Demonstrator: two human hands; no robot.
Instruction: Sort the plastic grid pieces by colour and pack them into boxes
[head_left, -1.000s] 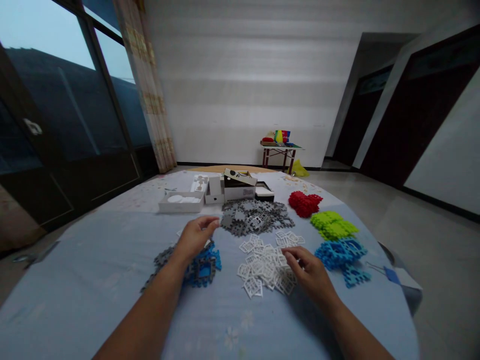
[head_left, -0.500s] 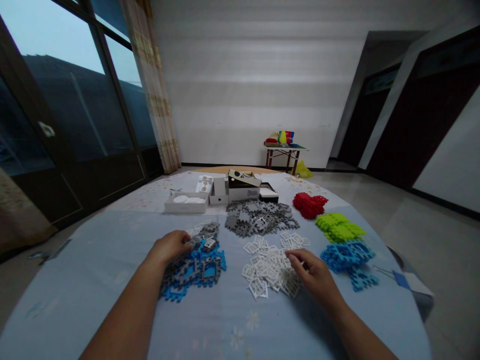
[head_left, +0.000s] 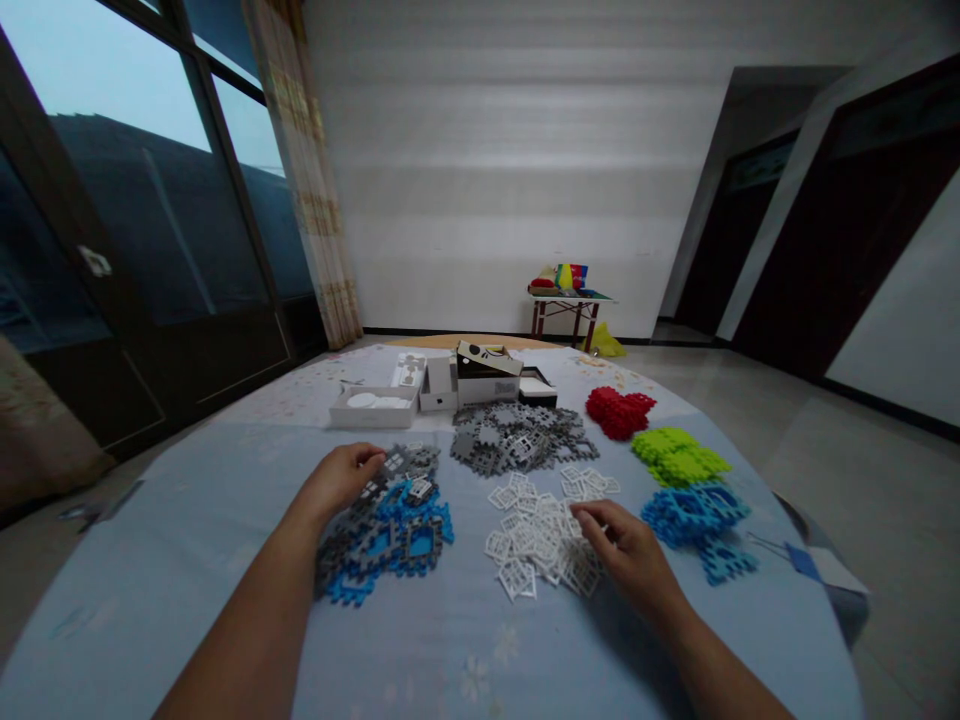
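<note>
My left hand (head_left: 341, 485) is at the upper left edge of a mixed pile of blue and grey interlocking plastic blocks (head_left: 421, 540). Its fingers are pinched together beside a grey block with a white window insert (head_left: 394, 463); whatever is between them is too small to make out. To the right lies a heap of white plastic window frames (head_left: 536, 535). My right hand (head_left: 626, 540) rests at that heap's right edge, thumb and fingertips drawn together near the frames. What those fingers hold, if anything, is hidden.
Grey interlocking blocks (head_left: 517, 440) are heaped beyond the white frames. Red (head_left: 619, 412), lime green (head_left: 679, 456) and blue blocks (head_left: 694, 512) lie in piles along the right. An open white box (head_left: 373, 412) and several other boxes (head_left: 487, 385) stand at the back of the table.
My left hand has shifted slightly away from me and up off the pile's edge. Loose white frames near its fingertips no longer show there. My right hand has hardly moved.
</note>
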